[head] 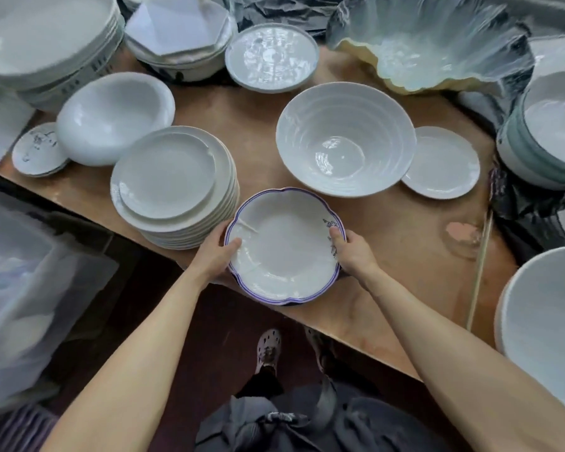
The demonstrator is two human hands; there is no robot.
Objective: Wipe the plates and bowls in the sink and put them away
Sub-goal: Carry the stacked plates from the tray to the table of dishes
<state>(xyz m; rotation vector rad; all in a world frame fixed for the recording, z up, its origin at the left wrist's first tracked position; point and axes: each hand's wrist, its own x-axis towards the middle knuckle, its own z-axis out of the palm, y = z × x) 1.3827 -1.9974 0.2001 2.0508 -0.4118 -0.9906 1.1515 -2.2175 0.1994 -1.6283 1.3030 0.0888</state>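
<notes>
A small stack of scalloped white plates with blue rims point(284, 247) sits at the near edge of the brown table point(405, 243). My left hand point(214, 254) grips the stack's left rim, thumb on top. My right hand point(353, 252) grips the right rim, thumb lying over the blue flower print. To the left stands a tall stack of plain white plates point(173, 187). Behind is a large ribbed white bowl point(344, 138). No sink is in view.
More dishes crowd the table: a deep bowl point(111, 115), a small painted saucer point(38, 150), a flat plate point(442, 163), a patterned plate point(271, 57), and stacks at the back left point(46, 44) and right point(548, 132). A clear plastic bin point(23, 288) stands at the left.
</notes>
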